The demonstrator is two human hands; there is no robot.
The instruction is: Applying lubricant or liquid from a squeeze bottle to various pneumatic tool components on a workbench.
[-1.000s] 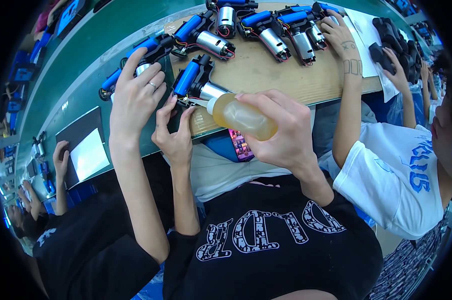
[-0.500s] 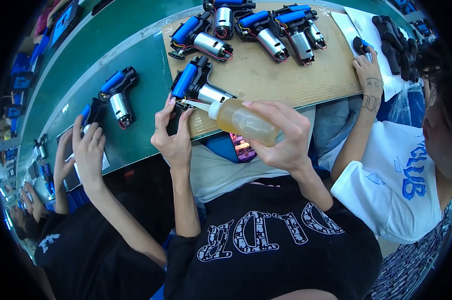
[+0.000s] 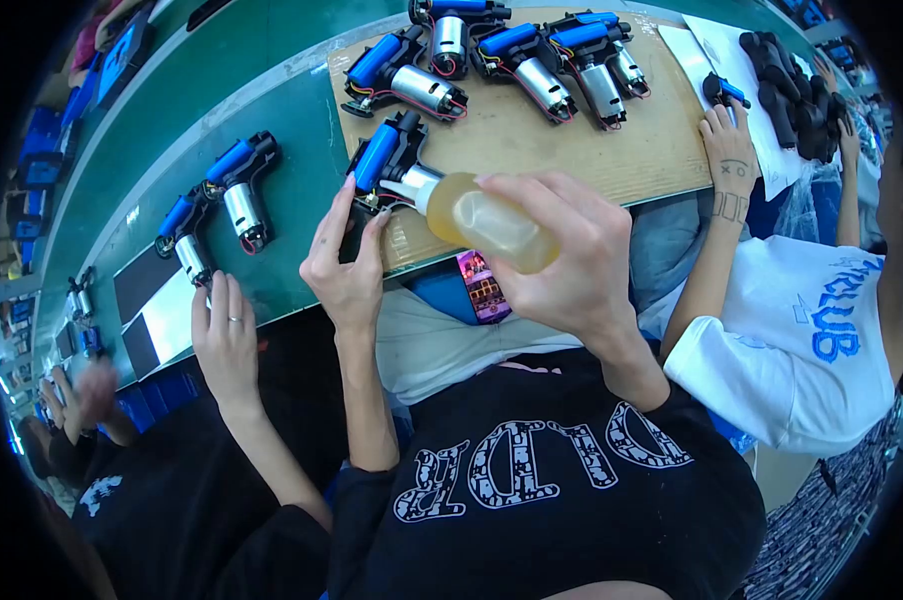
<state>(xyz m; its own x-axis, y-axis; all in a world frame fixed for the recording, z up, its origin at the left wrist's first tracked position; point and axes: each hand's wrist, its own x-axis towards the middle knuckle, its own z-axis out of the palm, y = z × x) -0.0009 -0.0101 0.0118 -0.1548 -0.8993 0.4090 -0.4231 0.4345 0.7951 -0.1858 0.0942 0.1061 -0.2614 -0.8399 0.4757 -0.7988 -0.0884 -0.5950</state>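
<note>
Head view: nozzle in close, right hand gripping the amber bottle!
Left hand pinches the blue motor unit.

A long green counter with a glossy top stretches toward the far left, where small bluish-white lights glow near the view's dark rim
</note>
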